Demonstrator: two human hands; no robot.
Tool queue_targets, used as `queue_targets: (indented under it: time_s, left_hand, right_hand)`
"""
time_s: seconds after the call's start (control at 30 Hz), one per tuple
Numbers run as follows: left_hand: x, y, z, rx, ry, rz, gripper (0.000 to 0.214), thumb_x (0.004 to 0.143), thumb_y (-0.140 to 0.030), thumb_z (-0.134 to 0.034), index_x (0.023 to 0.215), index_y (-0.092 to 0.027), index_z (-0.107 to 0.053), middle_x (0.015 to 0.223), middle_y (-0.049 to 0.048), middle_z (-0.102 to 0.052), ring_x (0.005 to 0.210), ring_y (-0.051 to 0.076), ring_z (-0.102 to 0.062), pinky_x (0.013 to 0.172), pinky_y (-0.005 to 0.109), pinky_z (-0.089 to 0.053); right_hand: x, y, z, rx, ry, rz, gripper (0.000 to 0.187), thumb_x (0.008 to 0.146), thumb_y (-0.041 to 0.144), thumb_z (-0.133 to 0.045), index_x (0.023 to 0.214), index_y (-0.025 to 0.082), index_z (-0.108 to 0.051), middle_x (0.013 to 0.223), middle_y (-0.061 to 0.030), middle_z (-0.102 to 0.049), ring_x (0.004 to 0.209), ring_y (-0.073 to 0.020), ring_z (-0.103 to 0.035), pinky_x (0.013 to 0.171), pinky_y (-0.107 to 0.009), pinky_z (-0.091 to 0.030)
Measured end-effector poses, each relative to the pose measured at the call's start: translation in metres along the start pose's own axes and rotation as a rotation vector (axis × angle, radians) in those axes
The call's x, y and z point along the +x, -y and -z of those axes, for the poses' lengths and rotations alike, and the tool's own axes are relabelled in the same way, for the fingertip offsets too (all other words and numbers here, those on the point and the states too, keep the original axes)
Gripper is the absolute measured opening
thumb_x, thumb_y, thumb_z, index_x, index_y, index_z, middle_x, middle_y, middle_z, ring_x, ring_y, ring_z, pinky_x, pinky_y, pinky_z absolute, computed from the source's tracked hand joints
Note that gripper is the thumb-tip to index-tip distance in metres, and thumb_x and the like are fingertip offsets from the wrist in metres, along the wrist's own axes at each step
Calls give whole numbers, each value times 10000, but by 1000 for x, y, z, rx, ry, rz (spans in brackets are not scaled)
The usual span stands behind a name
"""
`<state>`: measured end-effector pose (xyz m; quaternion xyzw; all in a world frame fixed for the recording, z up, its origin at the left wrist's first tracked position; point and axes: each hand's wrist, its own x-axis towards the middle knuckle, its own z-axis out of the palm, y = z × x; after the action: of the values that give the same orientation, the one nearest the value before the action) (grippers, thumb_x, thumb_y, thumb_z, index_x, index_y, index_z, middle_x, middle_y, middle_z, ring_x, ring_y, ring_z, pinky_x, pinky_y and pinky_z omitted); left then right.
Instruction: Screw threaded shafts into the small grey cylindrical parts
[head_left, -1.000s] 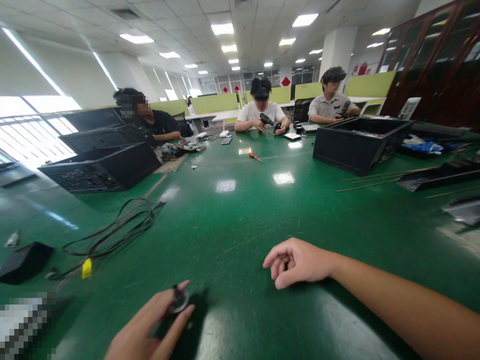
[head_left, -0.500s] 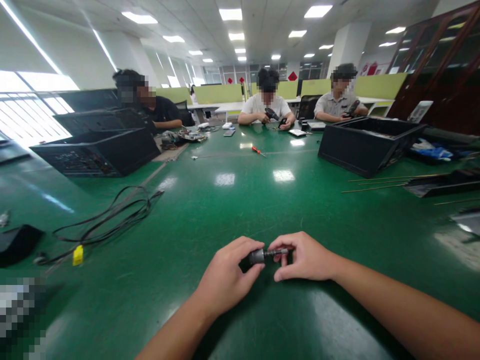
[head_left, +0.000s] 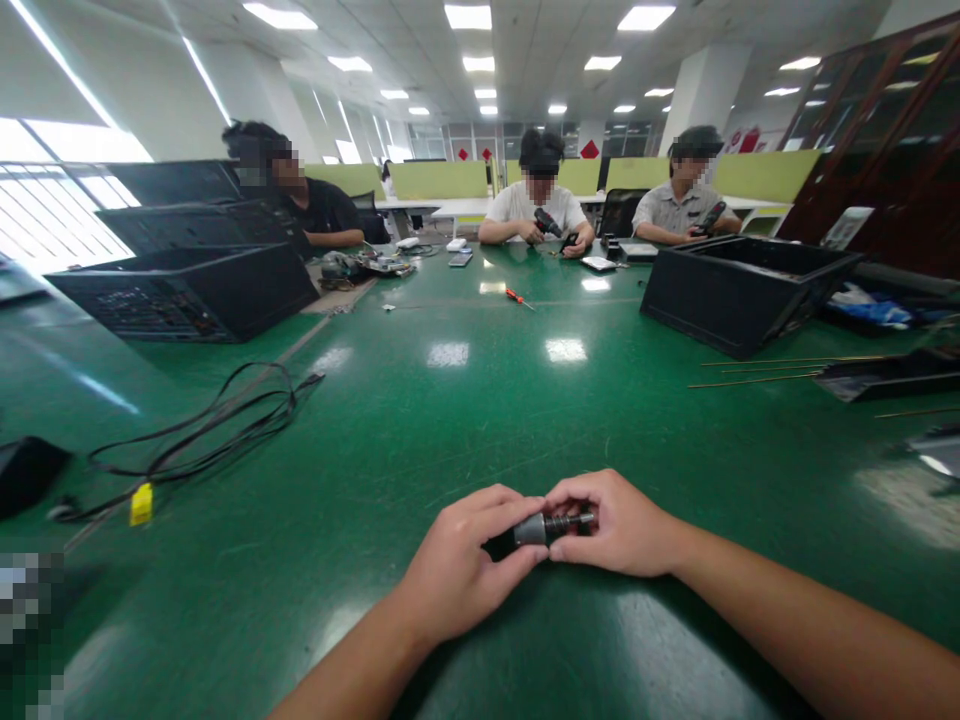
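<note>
Cylinder (head_left: 531, 530) (left end hidden)

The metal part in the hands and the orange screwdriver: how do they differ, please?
The metal part is in the left hand, with the right hand around its thinner end; the screwdriver lies on the green table. The metal part is grey and black; the screwdriver's handle is orange-red. The metal part is much nearer than the screwdriver. Both point their thinner end rightward in the picture.

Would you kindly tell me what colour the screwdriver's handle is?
The handle is orange-red, seen in the head view.
</note>
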<state>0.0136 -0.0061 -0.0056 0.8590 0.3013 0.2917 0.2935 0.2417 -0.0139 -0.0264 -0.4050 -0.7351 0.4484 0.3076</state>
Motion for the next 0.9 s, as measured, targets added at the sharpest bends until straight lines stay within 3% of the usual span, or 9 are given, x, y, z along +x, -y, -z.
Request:
queue_targets:
  time_s: [0.23,0.47,0.6,0.9]
  left_hand:
    - [0,-2,-1,18,-3,6,351,882,-206,-673,1226,-279,-673,1057,36,-707,939,171,-666,833,292,-522]
    - [0,-1,-1,43,-22,5,313,879,-207,-671,1187,-254,-684,1041,46,-704,923,175,-665,819,291,-531]
    - [-1,-1,-1,36,-21,7,293,885,-208,-667,1175,-250,-686,1046,50,-702,927,176,-661,823,295,-530]
    - [-1,-1,-1,59,-44,18,313,891,-220,-673,1203,-245,-672,1069,42,-706,946,170,-661,843,296,-526]
  right_hand:
    - [-1,3,0,-105,-60,58,180,756,257,-764,910,170,-733,740,2,-670,637,-133,-576,590,-224,-419]
    - [-3,-1,-1,47,-53,25,179,815,280,-702,957,171,-711,787,-15,-678,676,-141,-600,608,-224,-451]
    - [-2,-1,0,-33,-52,43,161,816,301,-713,903,167,-727,705,5,-646,582,-114,-525,540,-213,-391]
    - [-1,5,3,-245,-117,204,144,879,295,-685,896,178,-766,734,-25,-697,626,-136,-581,622,-248,-409]
